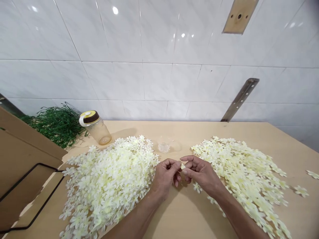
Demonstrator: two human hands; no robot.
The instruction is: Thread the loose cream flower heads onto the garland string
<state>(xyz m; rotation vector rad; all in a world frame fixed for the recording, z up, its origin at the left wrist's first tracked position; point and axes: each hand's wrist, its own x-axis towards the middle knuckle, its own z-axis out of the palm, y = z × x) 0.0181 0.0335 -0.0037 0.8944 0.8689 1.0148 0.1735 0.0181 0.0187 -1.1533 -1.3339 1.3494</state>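
Cardboard [26, 142] is standing along the far left, a black wire frame [38, 164] jutting from it toward the flowers; a sleeve or forearm could catch on that wire and tug it into the pile. Green foliage [58, 126] is lying behind, near the clear bottle [98, 132], which is standing on the table [184, 214] with its yellow and brown lid on. A knock to the bottle could send it rolling into the left pile [112, 176] just beside it. That pile is heaping high and spilling at its edges, so the left forearm, passing close, could drag blossoms along.

Behind the hands a small clear dish [163, 147] is sitting (its contents, if any, are too faint to make out); a quick outward reach could tip it.

The left hand [164, 176] is pinching a small pale flower piece [183, 165] between thumb and forefinger, above the bare strip separating the piles. The right hand [200, 170] is meeting it with the thumb, but whether that grip is closing on the piece cannot be told. Something so small and thin could slip, crease or tear if the hands are pulling unevenly.

The right pile [239, 169] is spreading flatter, partly under the right forearm, which could sweep blossoms off their place. Farther right, a stray flower [301, 191] is lying apart, easily overlooked.
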